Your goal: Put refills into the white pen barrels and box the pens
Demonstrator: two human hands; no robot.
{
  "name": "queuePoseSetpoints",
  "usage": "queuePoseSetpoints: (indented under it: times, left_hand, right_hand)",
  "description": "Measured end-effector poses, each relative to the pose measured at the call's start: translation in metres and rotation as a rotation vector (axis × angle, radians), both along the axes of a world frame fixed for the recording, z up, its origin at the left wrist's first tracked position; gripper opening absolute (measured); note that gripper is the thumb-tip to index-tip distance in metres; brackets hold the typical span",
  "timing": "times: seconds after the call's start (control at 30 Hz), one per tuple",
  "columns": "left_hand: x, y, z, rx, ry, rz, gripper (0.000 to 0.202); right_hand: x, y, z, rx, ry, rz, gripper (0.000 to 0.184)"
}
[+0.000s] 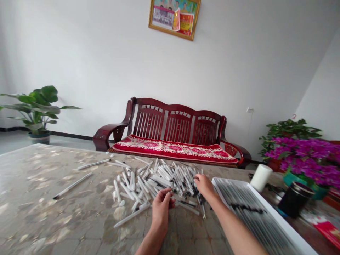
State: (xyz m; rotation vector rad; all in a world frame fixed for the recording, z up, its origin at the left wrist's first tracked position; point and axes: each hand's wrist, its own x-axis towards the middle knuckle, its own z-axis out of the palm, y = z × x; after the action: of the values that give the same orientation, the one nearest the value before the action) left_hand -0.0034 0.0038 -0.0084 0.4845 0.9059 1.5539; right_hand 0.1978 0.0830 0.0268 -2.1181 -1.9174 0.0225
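Left hand [161, 207] at near edge of white pen barrel pile [156, 179], mid worktop [53, 219]. Fingers curled closed; contents not discernible. Right hand [203, 184] on pile's right side, fingers bent down onto barrels; grip cannot be told. White tray [277, 212] just right.

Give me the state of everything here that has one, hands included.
Left hand: fingers pinched together at the pile's near edge; what they hold is too small to tell.
Right hand: palm down on the pile, grip hidden.
Pen pile: loose, lying flat on the table.
Box: open, dark refills in rows.
Cup: upright.
Jar: upright.
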Motion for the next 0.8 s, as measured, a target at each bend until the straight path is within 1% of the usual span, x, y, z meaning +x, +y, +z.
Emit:
queuePoseSetpoints:
  times: [0.17,0.3,0.4,0.53,0.63,0.7,0.73,0.8]
  left_hand:
    - [0.003,0.004,-0.003,0.003,-0.023,0.046,0.036]
    - [0.005,0.005,-0.006,0.002,-0.042,0.058,0.036]
    - [0.005,0.005,-0.006,-0.001,-0.049,0.056,0.035]
    - [0.006,0.006,-0.006,-0.014,-0.016,0.015,0.028]
    - [0.006,0.002,-0.005,0.013,0.096,0.021,0.020]
    - [0.005,-0.002,-0.004,0.088,0.250,0.086,0.019]
    - [0.004,-0.004,-0.003,0.143,0.349,0.127,0.022]
    - [0.001,-0.009,-0.002,0.257,0.561,0.188,0.032]
  right_hand:
    - [-0.029,0.016,0.004,-0.021,-0.046,-0.012,0.029]
    - [-0.050,0.020,0.004,-0.070,-0.082,-0.035,0.029]
    - [-0.055,0.013,0.005,-0.092,-0.078,-0.049,0.027]
    - [-0.049,-0.008,0.006,-0.076,-0.011,-0.036,0.024]
    - [-0.046,-0.031,0.005,-0.061,0.087,0.029,0.026]
    - [-0.049,-0.049,0.002,-0.063,0.209,0.118,0.025]
    - [-0.051,-0.059,0.000,-0.071,0.317,0.175,0.024]
    - [-0.059,-0.079,-0.003,-0.118,0.599,0.277,0.019]
